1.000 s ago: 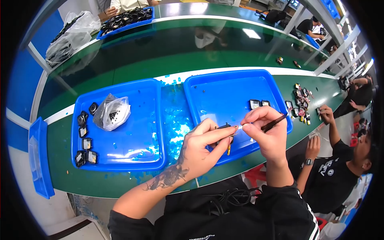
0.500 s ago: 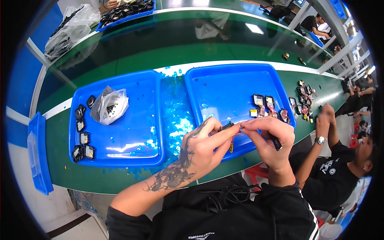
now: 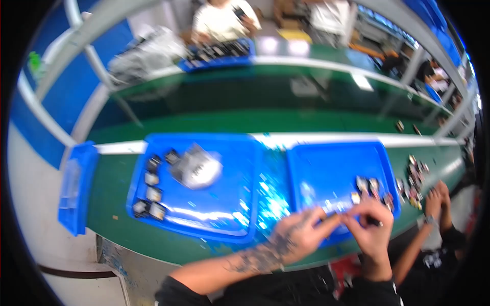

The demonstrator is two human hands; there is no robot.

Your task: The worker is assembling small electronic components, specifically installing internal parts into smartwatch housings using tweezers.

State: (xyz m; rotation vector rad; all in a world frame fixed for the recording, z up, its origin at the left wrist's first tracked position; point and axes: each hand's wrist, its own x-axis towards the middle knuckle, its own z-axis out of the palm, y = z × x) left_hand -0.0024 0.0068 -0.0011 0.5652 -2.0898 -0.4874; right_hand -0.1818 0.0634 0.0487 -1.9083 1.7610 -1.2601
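Observation:
Over the near edge of the right blue tray (image 3: 334, 145), both hands meet, blurred by motion. My left hand (image 3: 298, 234), on a tattooed forearm, is closed on a small black part (image 3: 328, 216), whose details are smeared. At that part, the fingertips of my right hand (image 3: 368, 224) are pinched; what lies between them is too small to make out. A dark stick-like tool (image 3: 375, 222) is tucked in my right palm. Several small black-cased units (image 3: 363, 184) lie at the right side of this tray.
To the left, another blue tray (image 3: 191, 138) holds a clear plastic bag (image 3: 201, 168) and several black units (image 3: 153, 194). Blue film scraps (image 3: 270, 204) litter the strip between trays. More units (image 3: 416, 173) lie at right, near a co-worker's hands (image 3: 439, 199). Across the bench sits another person (image 3: 224, 23).
The view has tilted up and shifted left, so trays and hands sit lower and further right, blurred. The person across the bench now shows. Both hands stay together in much the same grip.

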